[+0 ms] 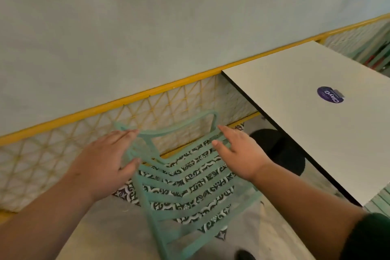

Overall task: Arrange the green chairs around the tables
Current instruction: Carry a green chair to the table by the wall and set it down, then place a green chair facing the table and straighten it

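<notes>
Round purple sticker, white lettering "ClayG", turned sideways; on white table; well right of the right hand; smaller print illegible.

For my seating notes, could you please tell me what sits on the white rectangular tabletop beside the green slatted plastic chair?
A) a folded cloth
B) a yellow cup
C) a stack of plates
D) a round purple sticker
D: the visible part of the white rectangular tabletop carries only a round purple sticker with pale lettering, to the right of the green slatted plastic chair.
</notes>
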Demonstrator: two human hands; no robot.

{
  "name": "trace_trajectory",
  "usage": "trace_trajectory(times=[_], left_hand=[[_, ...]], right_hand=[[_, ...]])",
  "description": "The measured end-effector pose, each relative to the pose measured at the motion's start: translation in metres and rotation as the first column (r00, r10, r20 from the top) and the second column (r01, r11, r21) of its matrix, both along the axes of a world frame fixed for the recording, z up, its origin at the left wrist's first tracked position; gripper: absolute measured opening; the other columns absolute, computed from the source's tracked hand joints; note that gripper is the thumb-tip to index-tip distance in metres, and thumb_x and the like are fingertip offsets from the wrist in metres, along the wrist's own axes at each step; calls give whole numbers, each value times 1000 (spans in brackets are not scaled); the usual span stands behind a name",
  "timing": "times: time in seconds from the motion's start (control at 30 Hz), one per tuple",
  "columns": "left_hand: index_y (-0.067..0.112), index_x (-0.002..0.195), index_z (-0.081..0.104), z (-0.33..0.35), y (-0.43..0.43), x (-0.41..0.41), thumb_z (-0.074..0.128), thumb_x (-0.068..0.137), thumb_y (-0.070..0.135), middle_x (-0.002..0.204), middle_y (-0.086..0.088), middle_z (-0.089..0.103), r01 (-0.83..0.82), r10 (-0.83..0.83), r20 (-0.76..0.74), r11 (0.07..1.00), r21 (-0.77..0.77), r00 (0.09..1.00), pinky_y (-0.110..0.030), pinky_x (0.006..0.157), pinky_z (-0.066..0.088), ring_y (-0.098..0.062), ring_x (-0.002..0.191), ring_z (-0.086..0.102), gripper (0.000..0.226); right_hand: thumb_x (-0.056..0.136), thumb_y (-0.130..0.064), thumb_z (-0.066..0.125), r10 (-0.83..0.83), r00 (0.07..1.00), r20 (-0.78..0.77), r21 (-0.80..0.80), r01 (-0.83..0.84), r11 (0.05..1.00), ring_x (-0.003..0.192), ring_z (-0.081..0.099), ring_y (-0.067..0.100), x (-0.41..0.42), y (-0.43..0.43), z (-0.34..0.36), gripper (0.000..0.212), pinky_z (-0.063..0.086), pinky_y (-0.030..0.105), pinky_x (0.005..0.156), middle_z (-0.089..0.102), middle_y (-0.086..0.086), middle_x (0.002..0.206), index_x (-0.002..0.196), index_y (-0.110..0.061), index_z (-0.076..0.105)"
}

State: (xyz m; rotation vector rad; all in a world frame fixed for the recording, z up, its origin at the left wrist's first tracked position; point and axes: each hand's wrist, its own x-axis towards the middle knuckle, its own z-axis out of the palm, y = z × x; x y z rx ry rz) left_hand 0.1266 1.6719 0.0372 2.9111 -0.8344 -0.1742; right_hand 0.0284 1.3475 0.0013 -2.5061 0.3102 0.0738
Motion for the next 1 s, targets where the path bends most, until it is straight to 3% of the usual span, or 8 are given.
trace_trajectory(times=[0.27, 0.4, 0.63, 0.73, 1.0], left_hand=[[32, 160, 25, -5, 11, 60, 44, 95, 60, 163, 7, 35, 160, -159, -28, 987, 24, 987, -43, 121, 29, -15, 150, 29, 73], [33, 159, 28, -8, -13, 84, 33, 90, 66, 162, 9, 35, 221, -221, -7, 975, -6, 975, -43, 120, 29, -15, 149, 31, 76], [38, 159, 25, -21, -39, 132, 26, 88, 72, 162, 9, 35, 404, -404, 3, 915, -9, 915, -42, 121, 27, -15, 149, 31, 79], [40, 160, 20, -32, -45, 165, 25, 87, 73, 164, 9, 32, 506, -505, -23, 863, 19, 863, -43, 123, 25, -16, 151, 27, 80], [36, 158, 29, -45, -27, 230, 46, 95, 62, 158, 8, 43, 710, -710, -27, 704, 0, 704, -47, 118, 35, -16, 146, 36, 70]], right_hand=[[97, -69, 36, -189, 982, 17, 52, 187, 981, 134, 49, 16, -7, 42, -2, 72, 42, 43, 113, 50, -1, 151, 158, -31, 30], [95, -71, 34, -253, 968, -3, 34, 253, 967, 128, 56, 15, -5, 38, -7, 75, 44, 45, 112, 49, -1, 152, 157, -30, 31], [98, -67, 34, -379, 925, 14, -43, 379, 924, 140, 43, 17, 5, 52, -11, 70, 36, 42, 117, 50, -3, 152, 156, -28, 34], [98, -65, 36, -482, 876, 29, -75, 483, 872, 141, 42, 18, 8, 69, -15, 69, 35, 41, 117, 51, -3, 152, 156, -28, 34], [97, -66, 36, -745, 665, 58, -78, 747, 661, 137, 47, 15, 11, 170, -32, 69, 34, 32, 110, 55, -3, 148, 154, -27, 38]])
